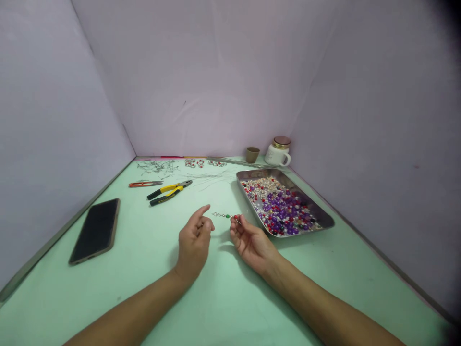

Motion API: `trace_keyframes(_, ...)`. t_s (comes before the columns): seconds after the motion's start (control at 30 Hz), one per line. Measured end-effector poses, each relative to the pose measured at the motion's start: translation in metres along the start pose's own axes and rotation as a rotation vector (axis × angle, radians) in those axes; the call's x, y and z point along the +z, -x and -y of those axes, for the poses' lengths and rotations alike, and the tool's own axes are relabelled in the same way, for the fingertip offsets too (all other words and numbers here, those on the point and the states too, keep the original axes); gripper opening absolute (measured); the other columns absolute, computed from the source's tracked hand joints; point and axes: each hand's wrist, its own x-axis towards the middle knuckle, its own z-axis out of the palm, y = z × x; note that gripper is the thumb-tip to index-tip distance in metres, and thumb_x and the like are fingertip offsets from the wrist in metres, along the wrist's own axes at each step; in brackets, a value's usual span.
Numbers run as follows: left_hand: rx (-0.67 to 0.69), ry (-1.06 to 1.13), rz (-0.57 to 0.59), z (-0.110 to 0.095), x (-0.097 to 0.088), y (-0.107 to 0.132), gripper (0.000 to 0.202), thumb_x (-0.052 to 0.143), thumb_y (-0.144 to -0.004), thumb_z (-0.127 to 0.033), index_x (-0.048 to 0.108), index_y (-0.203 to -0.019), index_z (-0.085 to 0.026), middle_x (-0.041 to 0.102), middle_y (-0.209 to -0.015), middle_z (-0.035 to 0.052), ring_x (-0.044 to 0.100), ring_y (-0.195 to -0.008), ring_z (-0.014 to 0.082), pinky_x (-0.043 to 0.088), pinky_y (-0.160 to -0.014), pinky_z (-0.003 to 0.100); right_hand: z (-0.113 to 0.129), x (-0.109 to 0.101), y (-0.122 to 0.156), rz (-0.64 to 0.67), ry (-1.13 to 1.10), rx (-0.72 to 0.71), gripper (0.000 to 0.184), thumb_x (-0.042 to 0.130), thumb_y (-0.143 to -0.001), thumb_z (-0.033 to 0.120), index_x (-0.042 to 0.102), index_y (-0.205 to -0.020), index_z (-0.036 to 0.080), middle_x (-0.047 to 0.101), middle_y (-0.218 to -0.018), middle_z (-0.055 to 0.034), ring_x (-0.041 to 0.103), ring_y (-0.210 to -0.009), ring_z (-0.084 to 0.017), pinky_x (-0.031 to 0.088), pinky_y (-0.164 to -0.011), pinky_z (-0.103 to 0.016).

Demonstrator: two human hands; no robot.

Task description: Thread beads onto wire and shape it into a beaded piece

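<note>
light: even, soft | shadows: faint | sharp ctr | wide-angle warp, dark vignette top-rt corner

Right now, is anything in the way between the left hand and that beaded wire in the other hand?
Nothing visible. The right hand pinches the beaded wire at its right end; the left hand sits just left of its free end, with only bare green table between. The bead tray lies to the right.

thin beaded wire (226, 216), green and red beads, held level above table
</note>
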Motion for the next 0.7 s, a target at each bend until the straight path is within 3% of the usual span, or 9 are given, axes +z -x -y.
trace_keyframes(0.13,0.196,-0.184,0.225,0.000,0.001,0.015,0.046,0.052,-0.074,-0.019,0.047,-0.119,-0.019,0.057,-0.073,0.0011,0.045,-0.055,0.0096,0.038,-0.058,0.021,-0.001,-0.001,-0.001,0.018,0.003,-0.014,0.002,0.060,-0.073,0.014,0.059,-0.074,0.012,0.067,-0.068,-0.0039,0.063,-0.059,-0.010,0.054,-0.055,-0.019)
trace_keyframes(0.27,0.295,-0.379,0.411,0.004,-0.002,0.016,0.049,0.051,-0.074,-0.018,0.044,-0.123,-0.014,0.057,-0.061,0.0031,0.049,-0.055,0.0133,0.038,-0.061,0.023,-0.001,-0.002,-0.001,0.021,-0.004,-0.014,0.002,0.057,-0.074,0.013,0.059,-0.073,0.013,0.067,-0.068,-0.0036,0.063,-0.062,-0.011,0.053,-0.056,-0.019)
trace_keyframes(0.33,0.323,-0.428,0.435,0.006,-0.002,0.014,0.047,0.053,-0.073,-0.019,0.048,-0.119,-0.013,0.056,-0.057,0.0040,0.050,-0.056,0.0148,0.038,-0.060,0.023,-0.002,-0.003,-0.002,0.030,-0.014,-0.016,0.003,0.057,-0.075,0.012,0.059,-0.073,0.013,0.067,-0.067,-0.0034,0.063,-0.062,-0.010,0.053,-0.056,-0.019)
trace_keyframes(0.47,0.330,-0.460,0.462,0.008,0.001,0.013,0.044,0.055,-0.071,-0.020,0.053,-0.115,-0.016,0.062,-0.072,0.0091,0.051,-0.059,0.0160,0.038,-0.058,0.023,-0.002,-0.003,-0.003,0.027,-0.028,-0.025,0.003,0.058,-0.074,0.012,0.060,-0.072,0.013,0.067,-0.066,-0.0032,0.062,-0.061,-0.010,0.052,-0.055,-0.018)
trace_keyframes(0.7,0.180,-0.272,0.453,0.005,0.003,0.015,0.044,0.059,-0.066,-0.018,0.056,-0.110,-0.015,0.061,-0.074,0.0097,0.050,-0.061,0.0173,0.035,-0.057,0.023,-0.002,-0.005,-0.004,0.019,-0.045,-0.005,0.004,0.059,-0.074,0.013,0.060,-0.070,0.012,0.066,-0.064,-0.0028,0.062,-0.059,-0.010,0.052,-0.056,-0.019)
